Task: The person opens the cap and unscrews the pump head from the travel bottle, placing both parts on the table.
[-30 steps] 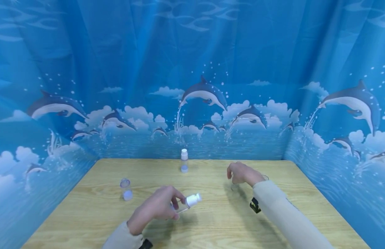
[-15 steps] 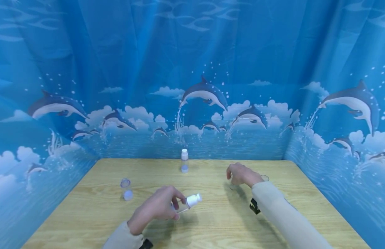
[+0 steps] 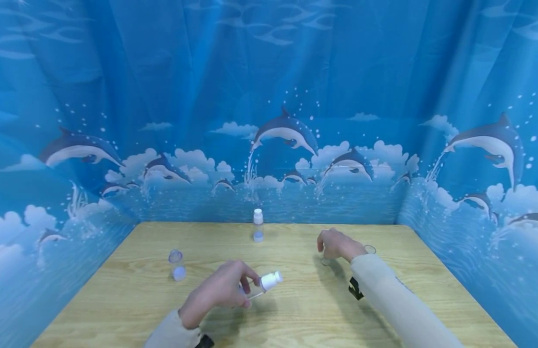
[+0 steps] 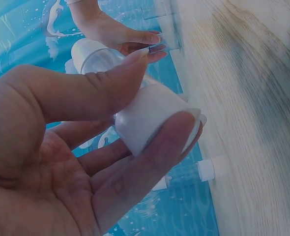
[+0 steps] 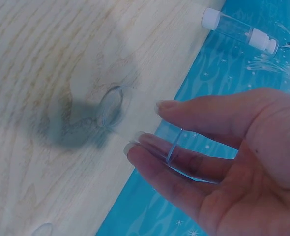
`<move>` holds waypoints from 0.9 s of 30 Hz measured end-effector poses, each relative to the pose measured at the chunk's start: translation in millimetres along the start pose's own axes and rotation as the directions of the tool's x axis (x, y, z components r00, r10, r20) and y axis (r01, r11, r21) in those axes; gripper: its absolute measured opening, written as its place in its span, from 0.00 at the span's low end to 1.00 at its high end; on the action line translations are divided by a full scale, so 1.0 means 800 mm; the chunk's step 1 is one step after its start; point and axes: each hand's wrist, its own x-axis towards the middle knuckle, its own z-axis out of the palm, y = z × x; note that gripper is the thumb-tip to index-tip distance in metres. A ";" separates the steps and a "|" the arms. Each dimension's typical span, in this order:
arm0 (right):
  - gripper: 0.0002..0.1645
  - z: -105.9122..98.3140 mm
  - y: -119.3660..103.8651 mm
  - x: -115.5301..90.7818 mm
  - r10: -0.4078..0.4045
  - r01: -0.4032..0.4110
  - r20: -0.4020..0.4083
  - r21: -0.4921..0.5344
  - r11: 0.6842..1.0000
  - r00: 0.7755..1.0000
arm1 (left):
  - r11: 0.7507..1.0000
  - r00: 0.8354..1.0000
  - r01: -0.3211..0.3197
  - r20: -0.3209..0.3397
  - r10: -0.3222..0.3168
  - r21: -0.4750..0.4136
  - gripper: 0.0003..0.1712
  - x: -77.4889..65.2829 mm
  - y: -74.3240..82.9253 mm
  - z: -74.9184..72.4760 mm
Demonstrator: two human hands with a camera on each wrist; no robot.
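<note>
In the head view, my left hand (image 3: 227, 285) holds a clear pump bottle with a white top (image 3: 269, 280), tilted above the table. The left wrist view shows thumb and fingers pinching its white base (image 4: 145, 118). Farther right, my right hand (image 3: 336, 243) reaches down over a clear cap (image 3: 325, 261). Seen from the right wrist, thumb and fingers curve round this see-through cap (image 5: 113, 105), whose rim is at the wooden tabletop. Beside the right wrist lies another clear round piece (image 3: 370, 249).
A similar bottle with a white top (image 3: 257, 225) stands upright at the back of the wooden table (image 3: 295, 319). To the left is a clear bottle with a white base (image 3: 177, 266) and no white top. Blue dolphin-print curtains (image 3: 269, 72) enclose the back and sides.
</note>
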 end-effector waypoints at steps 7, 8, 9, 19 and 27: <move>0.19 0.001 0.000 0.000 -0.003 0.003 -0.003 -0.010 1.000 1.000 | 1.000 1.000 0.003 0.012 -0.003 -0.012 0.25 0.000 0.001 -0.001; 0.19 0.001 0.000 0.000 -0.003 0.003 -0.003 -0.010 1.000 1.000 | 1.000 1.000 0.002 0.012 -0.001 -0.012 0.25 0.000 0.001 -0.001; 0.19 0.001 0.000 0.000 0.000 0.000 -0.002 -0.008 1.000 1.000 | 1.000 1.000 0.001 0.012 -0.001 -0.011 0.25 0.000 0.001 -0.001; 0.14 0.004 0.002 0.004 -0.008 0.008 0.005 -0.003 1.000 1.000 | 1.000 1.000 -0.006 0.015 0.006 -0.012 0.25 -0.001 0.001 -0.001; 0.13 0.003 0.002 0.006 -0.017 0.017 0.010 -0.018 1.000 1.000 | 1.000 1.000 -0.002 0.022 0.002 -0.014 0.25 0.001 0.000 -0.001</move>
